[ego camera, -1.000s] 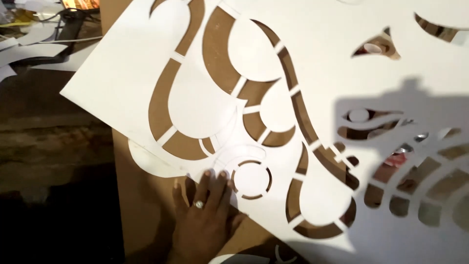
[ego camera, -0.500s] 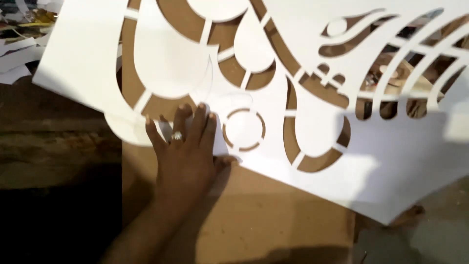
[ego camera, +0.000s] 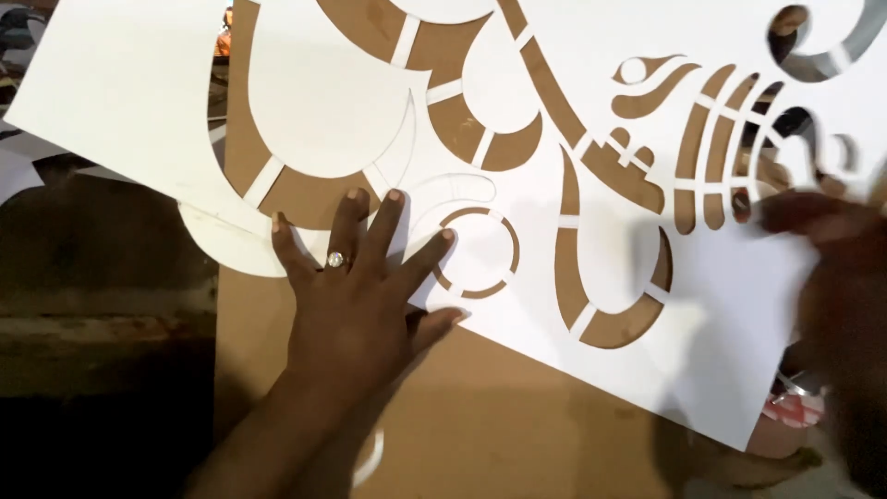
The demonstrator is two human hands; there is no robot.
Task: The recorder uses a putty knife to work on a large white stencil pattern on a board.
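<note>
— What is the left hand (ego camera: 356, 300) doing?

— It lies flat with the fingers spread wide, palm down. The fingertips press on the lower edge of the white stencil (ego camera: 739, 305), and the heel of the palm rests on the brown board (ego camera: 517, 416) underneath. A ring (ego camera: 334, 261) sits on one finger.

— And the stencil itself?

— A big white sheet, tilted across the board, with curved shapes cut out so the brown shows through. A cut ring shape (ego camera: 478, 252) lies just beside the index fingertip. Off to the right there is a row of narrow slots. The sheet's lower right corner hangs past the board's edge.

— The right hand?

— The right hand (ego camera: 836, 277) is a dark blur at the right edge, over the stencil near the slots. I cannot tell whether it is spread or gripping anything.

— What about the surface?

— The board is plain brown, like hardboard, lying on what looks like a bench. A thin white offcut (ego camera: 368, 459) rests on it near the wrist.

— And the room around?

— Dim. To the left it is dark brown and shadowed. More white sheets (ego camera: 18, 171) lie at the far left edge. At the lower right something pink and white (ego camera: 785, 407) peeks out under the stencil, too hidden to tell.
</note>
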